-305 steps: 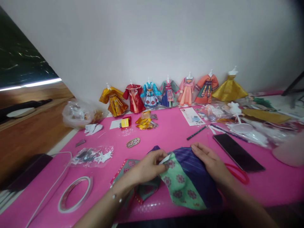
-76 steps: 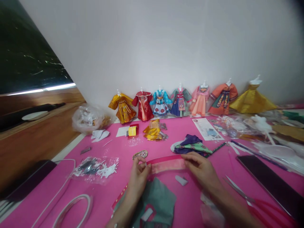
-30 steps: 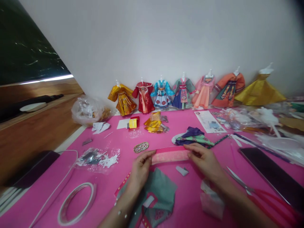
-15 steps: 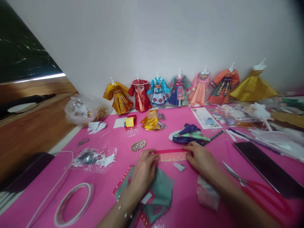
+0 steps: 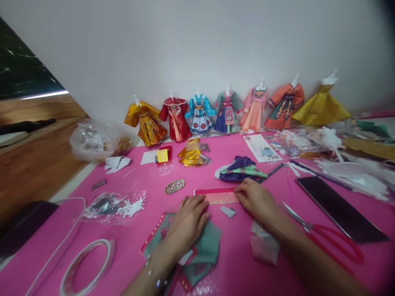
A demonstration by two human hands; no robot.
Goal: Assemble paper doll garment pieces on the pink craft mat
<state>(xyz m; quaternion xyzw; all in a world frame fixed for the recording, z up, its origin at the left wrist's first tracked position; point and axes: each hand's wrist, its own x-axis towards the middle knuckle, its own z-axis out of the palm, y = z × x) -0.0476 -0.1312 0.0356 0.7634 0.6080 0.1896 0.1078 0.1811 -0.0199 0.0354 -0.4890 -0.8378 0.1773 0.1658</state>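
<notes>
Pink tabletop (image 5: 129, 246) bore the red-and-peach strip (image 5: 216, 191), laid flat; we judged it was being positioned; left hand (image 5: 187, 222) was unclenched, fingers at its near-left edge; right hand (image 5: 256, 201) pinched its right end; further shifting seemed to call for light fingertips; scissors (image 5: 307, 225) lay beside right forearm.

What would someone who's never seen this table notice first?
Probably the row of seven miniature dresses standing along the wall at the far edge, ending at the right in a strapless gold gown. Next, the bright pink tabletop, where the hands, left and right, meet a pink fabric strip near the middle. Then the red-handled scissors, lying open at the right beside the black phone.
</notes>
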